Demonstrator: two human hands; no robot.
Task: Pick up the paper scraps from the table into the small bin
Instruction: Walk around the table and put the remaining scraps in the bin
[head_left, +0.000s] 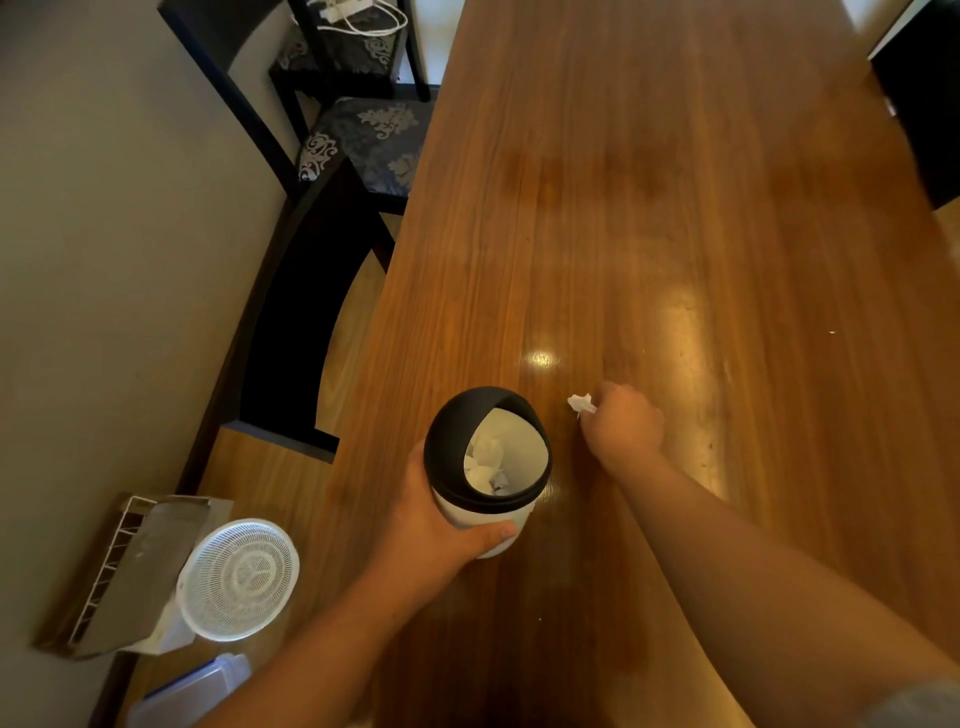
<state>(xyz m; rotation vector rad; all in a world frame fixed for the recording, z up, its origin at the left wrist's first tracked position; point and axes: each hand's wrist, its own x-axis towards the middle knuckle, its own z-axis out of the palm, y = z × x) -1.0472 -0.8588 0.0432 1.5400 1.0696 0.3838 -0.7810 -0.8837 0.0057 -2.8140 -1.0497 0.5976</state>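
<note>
A small white bin (485, 519) with a black domed lid stands near the left edge of the wooden table (649, 234). Its lid opening faces up and shows several crumpled white paper scraps inside. My left hand (441, 530) is wrapped around the bin's lower body. My right hand (623, 426) hovers just right of the bin, its fingers pinched on a white paper scrap (581, 403) that sticks out on the hand's left side, level with the lid. A tiny white speck (832, 332) lies farther right on the table.
Dark chairs with patterned seat cushions (363, 140) stand along the table's left side. On the floor at lower left sit a white fan (239, 579), a grey box-like unit (130, 571) and a translucent plastic container (197, 691).
</note>
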